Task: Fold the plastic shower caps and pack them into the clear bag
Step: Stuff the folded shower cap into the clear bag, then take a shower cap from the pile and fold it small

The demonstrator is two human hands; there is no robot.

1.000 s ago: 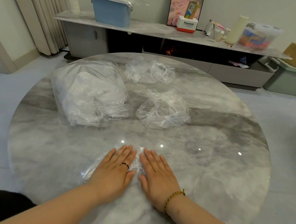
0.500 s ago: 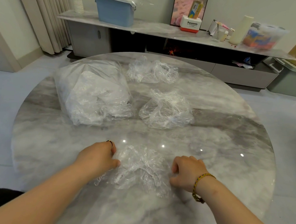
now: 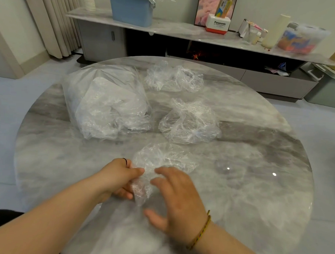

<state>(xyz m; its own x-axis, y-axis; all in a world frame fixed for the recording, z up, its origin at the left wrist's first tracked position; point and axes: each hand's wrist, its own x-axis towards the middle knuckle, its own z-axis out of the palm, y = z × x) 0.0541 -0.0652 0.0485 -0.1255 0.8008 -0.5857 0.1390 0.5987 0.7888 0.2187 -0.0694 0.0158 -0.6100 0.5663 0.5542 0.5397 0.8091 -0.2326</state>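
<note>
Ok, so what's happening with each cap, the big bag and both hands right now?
Left hand: pinches the near shower cap.
Right hand: fingers spread, holding nothing.
Near shower cap: crumpled, unfolded.
Middle shower cap: crumpled, lying loose.
Far shower cap: crumpled, lying loose.
Clear bag: stuffed, lying down.

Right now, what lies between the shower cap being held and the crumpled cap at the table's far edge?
In the head view, one more loose cap lies on the table between the held cap and the far cap.

Crumpled shower cap (image 3: 161, 161) nearest; two more caps (image 3: 189, 123) (image 3: 174, 77) right of stuffed clear bag (image 3: 106, 102).
</note>
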